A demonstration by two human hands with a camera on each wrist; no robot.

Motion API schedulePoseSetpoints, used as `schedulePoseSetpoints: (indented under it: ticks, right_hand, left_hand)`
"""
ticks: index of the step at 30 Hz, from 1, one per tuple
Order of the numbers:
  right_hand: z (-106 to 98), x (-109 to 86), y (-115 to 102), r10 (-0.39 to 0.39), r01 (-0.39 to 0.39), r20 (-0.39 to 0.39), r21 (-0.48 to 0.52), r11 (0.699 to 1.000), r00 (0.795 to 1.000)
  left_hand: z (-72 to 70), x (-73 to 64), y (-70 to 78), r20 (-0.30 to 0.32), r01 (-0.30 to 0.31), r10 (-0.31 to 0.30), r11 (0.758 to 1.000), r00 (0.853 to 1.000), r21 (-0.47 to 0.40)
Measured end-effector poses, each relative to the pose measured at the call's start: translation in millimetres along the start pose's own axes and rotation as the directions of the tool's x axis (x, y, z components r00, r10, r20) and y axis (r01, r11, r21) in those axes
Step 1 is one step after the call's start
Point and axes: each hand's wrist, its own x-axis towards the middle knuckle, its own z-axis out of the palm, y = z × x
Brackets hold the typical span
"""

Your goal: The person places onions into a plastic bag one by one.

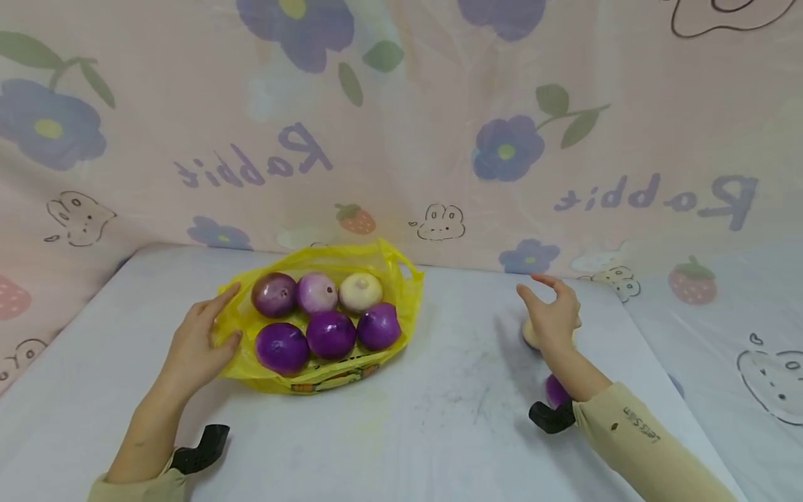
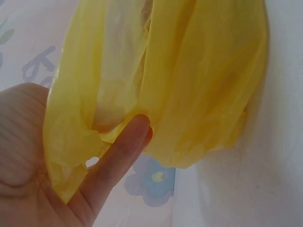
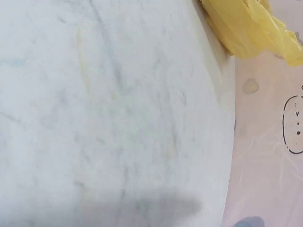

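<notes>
An opened yellow plastic bag stands on the white table, with several purple onions and one white onion showing inside it. At the bag's left side is my left hand, its thumb and index finger spread apart against the film. In the left wrist view, the thumb lies nearly straight across the bag's loose edge. My right hand is off to the right, thumb and index finger apart with nothing between them. Partly hidden beneath it is another white onion; a purple onion shows below that wrist.
The white table carries faint grey smudges. A printed cloth with flowers and rabbits hangs behind it. Each wrist wears a black mount. In the right wrist view, only the table and the bag's corner appear near the far edge.
</notes>
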Motion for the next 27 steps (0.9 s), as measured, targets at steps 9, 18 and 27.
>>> schedulePoseSetpoints:
  ticks: [9, 18, 27]
  right_hand:
    - [-12, 2.2, 10, 0.083, -0.082, 0.006, -0.079, 0.993, 0.997]
    - [-20, 2.3, 17, 0.237, -0.220, 0.106, -0.149, 0.964, 0.966]
    - [-25, 7.6, 24, 0.329, -0.299, 0.215, -0.160, 0.941, 0.920]
  left_hand:
    - [-1.0, -0.4, 0.8, -0.007, -0.001, 0.001, 1.000, 1.000, 0.004]
    - [-0.7, 0.1, 4.3, 0.003, 0.015, -0.015, 1.000, 1.000, 0.000]
    - [-0.2, 0.7, 2.7, 0.009, 0.019, -0.019, 1.000, 1.000, 0.008]
